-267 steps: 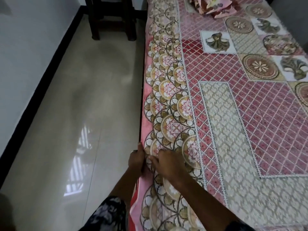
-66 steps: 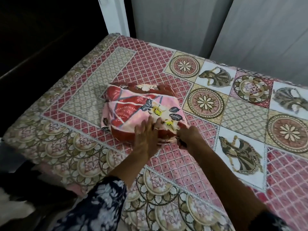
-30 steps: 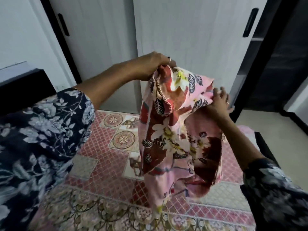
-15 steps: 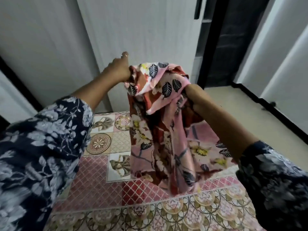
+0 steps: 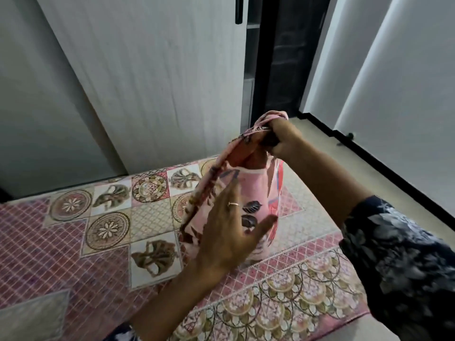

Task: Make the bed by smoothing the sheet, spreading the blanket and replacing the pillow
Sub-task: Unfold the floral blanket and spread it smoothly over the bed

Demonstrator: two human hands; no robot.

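Blanket [image 5: 248,193] hangs bunched, long axis vertical, above sheet [image 5: 110,230]. Right hand [image 5: 280,139] fist-clenched on its top edge. Left hand [image 5: 231,232], fingers straight and spread, lies against the lower drape, nearer the free edge for spreading.

Pale grey wardrobe doors [image 5: 147,82] fill the back of the view, faint vertical grain on the surface. Black bar handle [image 5: 238,11] at the right edge of the nearer door, upright, cut off by the top of frame. Just right of it, a dark open recess [image 5: 285,57], contents too dim to make out. White wall [image 5: 406,94] on the right, with a black skirting strip [image 5: 384,166] along its foot. Beige tiled floor [image 5: 327,163] between wall and bed.
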